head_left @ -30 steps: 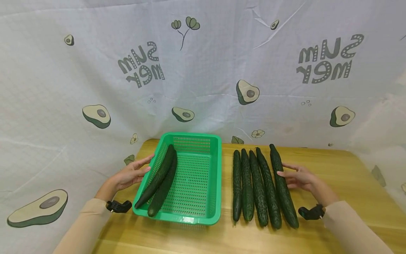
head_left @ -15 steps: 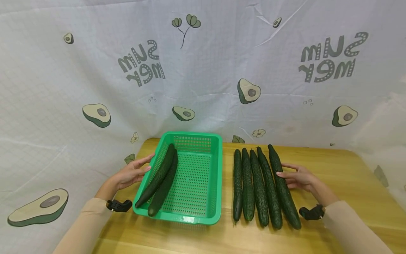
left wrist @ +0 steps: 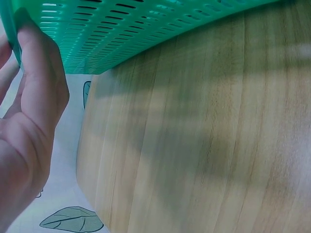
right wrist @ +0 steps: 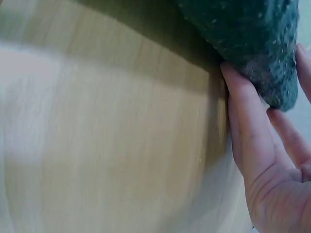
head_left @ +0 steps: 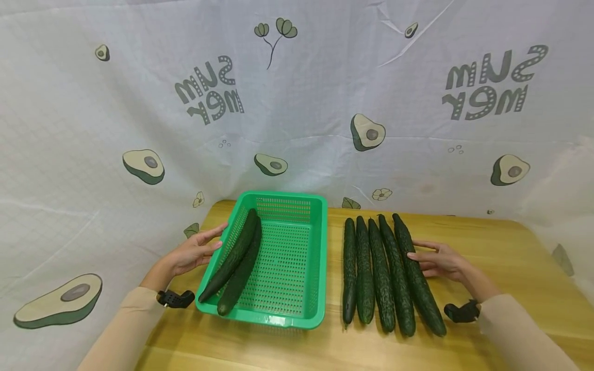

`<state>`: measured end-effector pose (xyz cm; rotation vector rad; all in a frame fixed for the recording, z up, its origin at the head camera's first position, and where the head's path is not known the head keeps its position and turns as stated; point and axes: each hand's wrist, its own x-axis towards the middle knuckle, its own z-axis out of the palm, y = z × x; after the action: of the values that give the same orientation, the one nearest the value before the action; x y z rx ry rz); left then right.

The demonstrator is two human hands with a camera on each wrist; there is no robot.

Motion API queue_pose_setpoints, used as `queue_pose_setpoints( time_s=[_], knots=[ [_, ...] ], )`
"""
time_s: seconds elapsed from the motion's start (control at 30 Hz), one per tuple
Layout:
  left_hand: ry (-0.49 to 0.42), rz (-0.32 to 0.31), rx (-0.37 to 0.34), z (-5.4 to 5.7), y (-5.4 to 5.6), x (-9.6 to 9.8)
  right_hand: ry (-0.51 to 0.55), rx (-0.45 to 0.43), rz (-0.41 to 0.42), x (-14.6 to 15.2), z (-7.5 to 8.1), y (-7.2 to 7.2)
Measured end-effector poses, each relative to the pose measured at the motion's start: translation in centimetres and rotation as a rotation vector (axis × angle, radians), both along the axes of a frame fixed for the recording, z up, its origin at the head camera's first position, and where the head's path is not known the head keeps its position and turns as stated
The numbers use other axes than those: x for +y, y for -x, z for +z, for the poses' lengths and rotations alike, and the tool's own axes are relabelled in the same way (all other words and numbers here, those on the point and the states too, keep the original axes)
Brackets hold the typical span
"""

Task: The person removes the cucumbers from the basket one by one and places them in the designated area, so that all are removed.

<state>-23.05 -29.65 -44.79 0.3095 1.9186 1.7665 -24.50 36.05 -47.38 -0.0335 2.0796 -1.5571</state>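
Note:
My left hand (head_left: 192, 253) touches the left rim of a green plastic basket (head_left: 320, 257) with its fingers extended; the left wrist view shows this hand (left wrist: 36, 87) right at the basket's perforated side (left wrist: 116, 29). Two long cucumbers, one a dark cucumber (head_left: 236, 250), lie slanted along the basket's left side. On the right, my right hand (head_left: 443, 260) touches the rightmost cucumber (head_left: 419, 283) of a row, its thumb on the near side and its fingers rather straight. From the right wrist, that hand (right wrist: 272, 160) has fingertips against the bumpy cucumber (right wrist: 248, 43).
Several more cucumbers (head_left: 364, 273) lie side by side on the wooden table (head_left: 325, 350), between the basket and the right hand. A white cloth (head_left: 306, 103) printed with avocados hangs behind the table. A black wrist camera (head_left: 461, 312) sits on the right forearm.
The rightmost cucumber has turned slightly: its far end has shifted left towards the row, its near end right. The right hand stays against it. The left hand and basket keep their places.

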Motion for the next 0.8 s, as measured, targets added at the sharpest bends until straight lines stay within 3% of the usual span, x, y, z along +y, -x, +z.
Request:
queue_pose_setpoints(
  time_s=[0.8],
  knots=[
    [-0.008, 0.005, -0.01, 0.35, -0.1, 0.21, -0.018, -0.025, 0.0, 0.47, 0.65, -0.06]
  ],
)
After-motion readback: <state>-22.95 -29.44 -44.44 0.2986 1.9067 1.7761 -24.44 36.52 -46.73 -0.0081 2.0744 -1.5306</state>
